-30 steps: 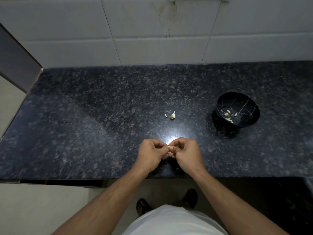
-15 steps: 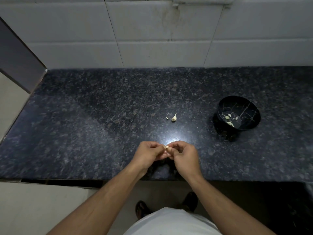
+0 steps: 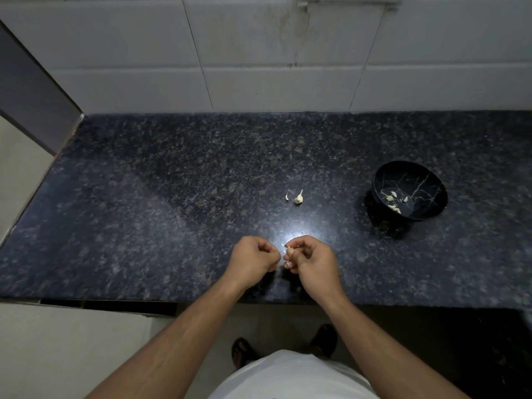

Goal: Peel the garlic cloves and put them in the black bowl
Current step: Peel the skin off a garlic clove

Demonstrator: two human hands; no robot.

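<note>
**A:** where's the clove at?

**B:** pinched in the right hand point(image 3: 312, 262), garlic clove point(image 3: 289, 250) poking out at its fingertips. Left hand point(image 3: 253, 262) is curled up just beside it, can't tell if it's holding anything.

**A:** and the bowl?

**B:** black bowl point(image 3: 410, 194) sits at 2 o'clock on the surface point(image 3: 144, 211), peeled cloves point(image 3: 393, 201) inside. Two loose cloves point(image 3: 296, 196) at 12.
</note>
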